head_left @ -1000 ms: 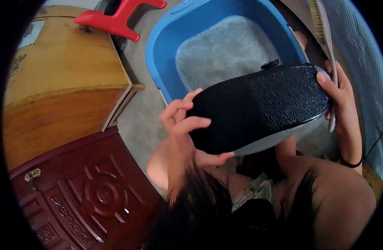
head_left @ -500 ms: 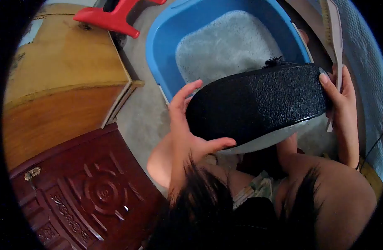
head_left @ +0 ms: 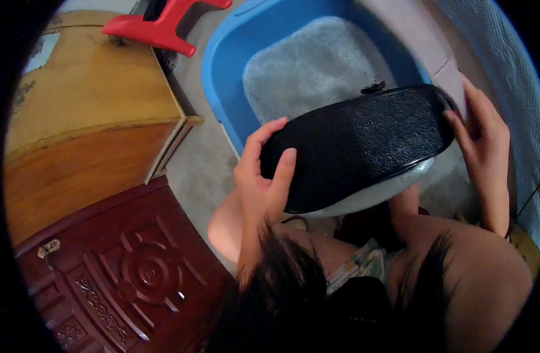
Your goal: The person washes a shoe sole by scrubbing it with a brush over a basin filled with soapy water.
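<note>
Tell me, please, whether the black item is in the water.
Out: the left hand and right hand hold the black item up, clear of the water.

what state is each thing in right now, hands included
Black slipper: held up, tilted, shiny as if wet at one end
Brush: held, blurred, bristles not visible
Basin: holding water
Water: cloudy, sudsy
Left hand: gripping the slipper's duller end
Right hand: gripping the brush, thumb at the slipper's shiny end

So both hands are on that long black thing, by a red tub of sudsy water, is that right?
Not quite: the tub is blue, not red, as the head view shows. The left hand and right hand are on the long black thing, by the tub of sudsy water.
</note>
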Available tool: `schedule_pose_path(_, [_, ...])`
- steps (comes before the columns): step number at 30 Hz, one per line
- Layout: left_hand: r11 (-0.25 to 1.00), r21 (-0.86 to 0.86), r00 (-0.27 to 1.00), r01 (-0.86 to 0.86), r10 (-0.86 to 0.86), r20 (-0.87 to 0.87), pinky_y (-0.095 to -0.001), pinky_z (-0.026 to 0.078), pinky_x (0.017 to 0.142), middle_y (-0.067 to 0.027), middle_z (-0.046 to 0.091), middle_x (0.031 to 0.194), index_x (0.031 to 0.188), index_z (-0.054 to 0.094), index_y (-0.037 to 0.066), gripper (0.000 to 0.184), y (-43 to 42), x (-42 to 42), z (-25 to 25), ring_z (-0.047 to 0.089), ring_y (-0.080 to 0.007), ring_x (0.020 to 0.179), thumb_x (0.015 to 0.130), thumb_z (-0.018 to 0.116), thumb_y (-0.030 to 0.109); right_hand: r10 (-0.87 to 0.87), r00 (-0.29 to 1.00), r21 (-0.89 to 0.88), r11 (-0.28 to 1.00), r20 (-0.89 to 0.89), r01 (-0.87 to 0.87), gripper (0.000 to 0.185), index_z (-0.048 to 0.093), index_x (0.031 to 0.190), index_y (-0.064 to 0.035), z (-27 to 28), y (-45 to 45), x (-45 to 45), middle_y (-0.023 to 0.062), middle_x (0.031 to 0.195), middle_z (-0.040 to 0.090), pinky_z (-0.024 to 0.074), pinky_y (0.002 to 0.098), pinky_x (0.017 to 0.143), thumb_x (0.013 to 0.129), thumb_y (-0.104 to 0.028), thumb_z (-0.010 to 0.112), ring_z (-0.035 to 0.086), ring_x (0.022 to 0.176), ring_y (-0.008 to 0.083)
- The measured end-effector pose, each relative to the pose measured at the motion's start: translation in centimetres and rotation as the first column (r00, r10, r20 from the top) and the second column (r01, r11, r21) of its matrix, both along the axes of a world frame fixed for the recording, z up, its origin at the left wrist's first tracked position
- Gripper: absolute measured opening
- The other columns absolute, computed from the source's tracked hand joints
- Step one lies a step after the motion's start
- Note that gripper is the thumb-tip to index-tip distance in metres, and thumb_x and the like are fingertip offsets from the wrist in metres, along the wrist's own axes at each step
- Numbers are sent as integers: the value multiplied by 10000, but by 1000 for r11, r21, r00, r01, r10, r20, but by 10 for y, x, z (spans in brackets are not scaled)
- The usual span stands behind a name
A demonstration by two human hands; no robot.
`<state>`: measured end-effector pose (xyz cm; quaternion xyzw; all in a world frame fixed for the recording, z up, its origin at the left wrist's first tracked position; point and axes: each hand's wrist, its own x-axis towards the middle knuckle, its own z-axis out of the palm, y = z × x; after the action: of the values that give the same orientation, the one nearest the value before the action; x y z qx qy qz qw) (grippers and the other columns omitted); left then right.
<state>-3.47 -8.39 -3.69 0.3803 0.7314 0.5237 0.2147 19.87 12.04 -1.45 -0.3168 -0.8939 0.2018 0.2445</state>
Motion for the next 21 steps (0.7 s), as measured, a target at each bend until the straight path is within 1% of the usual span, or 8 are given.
schedule_pose_path(3, [1000,15,1000,1,-1,-9,-287,395,964,-91,619,1141,1206,575,9,359,-2,-2,-3,556,-166,1070,862,610,103,123,958,-145,986,258,-88,577,511,1358,-145,21,-4,-2,117,854,510,457,324,671,809,-52,663,554,758,257])
schedule_pose_path(4, [1000,11,1000,3,-2,-21,-287,390,969,-92,617,1147,1206,574,4,355,-2,-2,-3,553,-166,1076,865,599,98,195,961,-89,980,199,-180,610,510,1368,-214,15,-4,-2,128,765,422,412,388,599,794,-62,651,473,642,308])
schedule_pose_path(7, [1000,21,1000,-7,6,26,-289,387,975,-89,614,1162,1198,580,-2,342,-1,0,-1,552,-167,1085,867,579,87,263,928,-158,961,263,-227,594,520,1362,-236,25,-4,1,124,736,454,410,388,566,803,-84,647,480,595,303])
schedule_pose_path(8, [1000,14,1000,-10,10,16,-289,387,974,-90,614,1162,1190,583,-6,335,-2,0,0,552,-169,1085,867,575,83,309,918,-143,949,248,-280,576,544,1341,-258,25,-6,2,103,650,456,401,391,515,792,-123,659,477,526,295])
schedule_pose_path(12, [1000,-10,999,-28,29,24,-288,387,972,-94,617,1154,1160,599,-19,307,-4,-4,-4,554,-178,1086,869,564,74,601,747,-228,799,283,-557,533,580,1300,-291,40,-13,-7,66,558,456,394,372,458,791,-155,662,476,460,265])
schedule_pose_path(16, [999,-6,999,-46,46,17,-284,388,960,-95,619,1106,1136,618,-8,285,-1,-5,-3,557,-184,1060,869,561,74,477,833,-103,878,278,-468,477,587,1295,-270,35,19,-4,103,609,527,417,358,500,832,-169,638,527,502,265])
schedule_pose_path(18, [999,-31,998,-44,42,-55,-282,388,952,-92,614,1079,1128,625,-1,276,0,-4,3,556,-184,1042,869,564,77,500,836,-153,866,226,-477,459,582,1300,-265,33,36,-1,114,642,567,422,358,516,849,-195,631,549,525,271])
schedule_pose_path(21, [998,-30,997,-46,44,-64,-276,391,924,-84,601,1026,1115,635,7,263,1,-4,3,552,-181,994,874,573,92,636,725,-229,772,267,-593,507,573,1310,-280,41,22,-8,65,607,545,407,363,482,815,-200,649,529,492,259])
